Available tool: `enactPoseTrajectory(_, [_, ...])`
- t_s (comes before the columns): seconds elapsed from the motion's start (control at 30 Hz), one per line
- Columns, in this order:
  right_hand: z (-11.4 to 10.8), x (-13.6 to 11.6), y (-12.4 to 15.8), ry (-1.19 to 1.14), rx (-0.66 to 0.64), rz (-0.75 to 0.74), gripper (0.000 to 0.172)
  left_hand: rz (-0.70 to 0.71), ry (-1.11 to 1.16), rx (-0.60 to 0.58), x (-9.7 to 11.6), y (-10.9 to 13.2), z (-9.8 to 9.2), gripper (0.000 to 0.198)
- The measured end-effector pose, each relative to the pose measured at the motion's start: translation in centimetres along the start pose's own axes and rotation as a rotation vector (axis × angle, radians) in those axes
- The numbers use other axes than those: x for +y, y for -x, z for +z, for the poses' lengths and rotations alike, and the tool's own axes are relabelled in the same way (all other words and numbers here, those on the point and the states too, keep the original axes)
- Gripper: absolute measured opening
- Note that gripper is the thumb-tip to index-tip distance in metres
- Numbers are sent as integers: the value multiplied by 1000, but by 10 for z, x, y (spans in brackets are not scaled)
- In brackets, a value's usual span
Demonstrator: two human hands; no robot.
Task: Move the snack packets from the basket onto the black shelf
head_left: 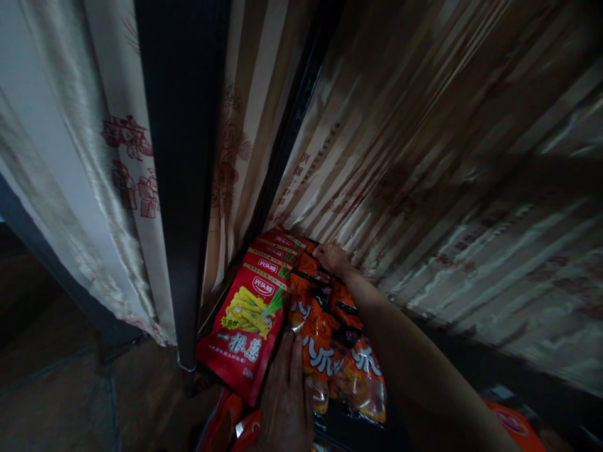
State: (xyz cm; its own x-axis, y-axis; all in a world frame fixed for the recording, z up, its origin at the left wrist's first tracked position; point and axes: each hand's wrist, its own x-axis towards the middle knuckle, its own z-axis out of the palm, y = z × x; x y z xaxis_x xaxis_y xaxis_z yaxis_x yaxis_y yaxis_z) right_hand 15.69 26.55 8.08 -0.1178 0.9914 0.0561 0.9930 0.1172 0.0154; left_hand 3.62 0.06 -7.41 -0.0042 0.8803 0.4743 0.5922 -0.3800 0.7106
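Note:
Several red snack bags with yellow sticks and green onions printed on them lean in an overlapping row by a dark post. Beside them on the right stand several orange-and-black snack bags with clear lower windows. My left hand is open, its straight fingers lying along the line between the red and orange bags. Farther back, my right hand has its fingers curled at the top of a rear orange bag. Its fingertips are partly hidden in the dim light.
A dark upright post stands at the left. Pale printed curtains hang behind and to the right of the bags. More red packaging lies at the bottom, and an orange package at the lower right. Floor tiles show at the lower left.

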Motion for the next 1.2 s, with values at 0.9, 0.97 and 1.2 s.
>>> enactPoseTrajectory(0.9, [-17,-31,48,-78,-175,-167,19,37,-141,132,10,-5,-10,71])
enactPoseTrajectory(0.97, [-14,-29,50,-66,-165,-164,19,56,-142,146,12,-5,-14,73])
enactPoseTrajectory(1.2, [-13,-27,63,-226,-40,-170,19,66,-191,173,14,-4,-11,78])
